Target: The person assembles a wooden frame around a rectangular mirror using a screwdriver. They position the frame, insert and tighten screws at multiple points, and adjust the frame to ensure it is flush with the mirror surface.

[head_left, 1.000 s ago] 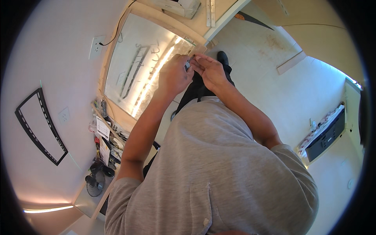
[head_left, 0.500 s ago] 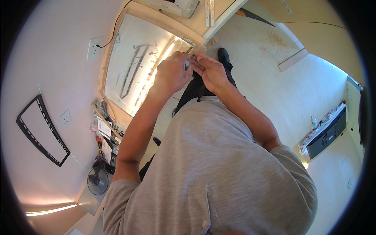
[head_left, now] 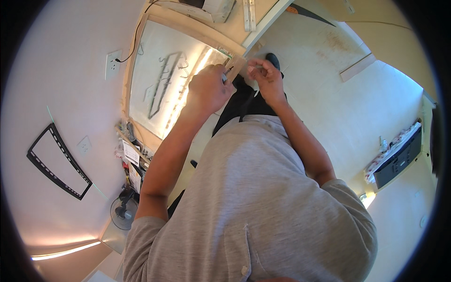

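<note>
Right now both hands work at the near corner of a shiny metal sheet [head_left: 164, 80] lying in a shallow wooden frame [head_left: 188, 29] on the worktop. Left hand [head_left: 206, 89] is curled into a loose fist at the sheet's corner, fingers closed round a thin dark tool [head_left: 227, 73] w/ its tip poking out toward the frame corner; exact kind of tool can't be made out. Right hand [head_left: 266, 75] hovers just beside it, fingertips pinched together on something too small to see, so whether it really holds a part I can't tell. The sheet carries a row of dark wire-like hooks [head_left: 165, 82] and strong glare along its near edge. Risks, as a judgement: the tool tip could slip off the frame edge & scratch the sheet, esp. since glare hides the edge; a tiny pinched part could drop to the floor [head_left: 329, 84] & roll away, since the hands sit past the worktop edge, over a dark shoe [head_left: 272, 60]. Also around: wall socket [head_left: 112, 65] w/ a cable, black bracket [head_left: 56, 162] on the wall, small fan [head_left: 123, 212] low down, clutter of cards beside it.
</note>
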A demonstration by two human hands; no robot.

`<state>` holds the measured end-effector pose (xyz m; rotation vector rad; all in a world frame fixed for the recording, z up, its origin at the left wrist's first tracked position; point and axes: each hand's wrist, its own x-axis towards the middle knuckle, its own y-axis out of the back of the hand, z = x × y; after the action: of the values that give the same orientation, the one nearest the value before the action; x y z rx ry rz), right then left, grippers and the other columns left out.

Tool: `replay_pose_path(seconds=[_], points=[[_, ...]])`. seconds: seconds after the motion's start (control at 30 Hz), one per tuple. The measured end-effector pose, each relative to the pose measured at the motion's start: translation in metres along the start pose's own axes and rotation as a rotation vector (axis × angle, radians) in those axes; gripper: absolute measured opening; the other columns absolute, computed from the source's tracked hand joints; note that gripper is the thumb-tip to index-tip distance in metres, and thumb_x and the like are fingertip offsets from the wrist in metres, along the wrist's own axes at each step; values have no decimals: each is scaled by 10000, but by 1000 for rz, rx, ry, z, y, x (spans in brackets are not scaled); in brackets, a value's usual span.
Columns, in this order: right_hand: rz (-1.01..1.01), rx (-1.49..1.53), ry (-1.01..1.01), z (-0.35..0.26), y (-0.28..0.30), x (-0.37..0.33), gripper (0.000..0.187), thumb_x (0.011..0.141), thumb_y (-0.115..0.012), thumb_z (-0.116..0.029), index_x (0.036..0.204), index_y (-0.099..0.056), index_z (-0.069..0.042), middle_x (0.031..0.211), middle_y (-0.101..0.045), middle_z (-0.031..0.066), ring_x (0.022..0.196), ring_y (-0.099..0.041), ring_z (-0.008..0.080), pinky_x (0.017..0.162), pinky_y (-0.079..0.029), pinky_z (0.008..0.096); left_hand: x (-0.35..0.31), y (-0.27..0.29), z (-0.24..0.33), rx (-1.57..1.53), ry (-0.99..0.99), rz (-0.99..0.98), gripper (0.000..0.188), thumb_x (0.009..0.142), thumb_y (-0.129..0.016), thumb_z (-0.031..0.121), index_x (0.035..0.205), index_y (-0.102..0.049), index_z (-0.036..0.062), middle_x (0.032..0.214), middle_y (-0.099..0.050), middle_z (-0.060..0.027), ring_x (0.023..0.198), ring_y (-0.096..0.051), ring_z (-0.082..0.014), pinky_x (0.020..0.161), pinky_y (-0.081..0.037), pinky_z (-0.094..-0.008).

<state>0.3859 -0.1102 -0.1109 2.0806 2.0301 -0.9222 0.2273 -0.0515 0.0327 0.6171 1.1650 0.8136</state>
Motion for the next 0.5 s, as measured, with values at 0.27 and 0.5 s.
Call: replay_pose_path(seconds=[0.27, 0.5], points=[[-294, -436, 373, -6, 23, 47, 392, 863, -757, -99, 1242, -673, -45, 1030, -648, 143, 915, -666, 250, 779, -519, 337, 9, 5, 8, 6, 28, -15, 305, 777, -691, 207, 1004, -714, 5, 932, -698, -219, 870, -689, -383, 804, -551, -456], [-323, -438, 490, 4, 28, 59, 373, 839, -757, -67, 1201, -687, -9, 940, -646, 133, 861, -640, 271, 761, -512, 351, 8, -4, 17, -28, 75, 66, 316, 752, -671, 174, 1003, -719, -11, 903, -695, -237, 832, -688, -388, 804, -553, -438]])
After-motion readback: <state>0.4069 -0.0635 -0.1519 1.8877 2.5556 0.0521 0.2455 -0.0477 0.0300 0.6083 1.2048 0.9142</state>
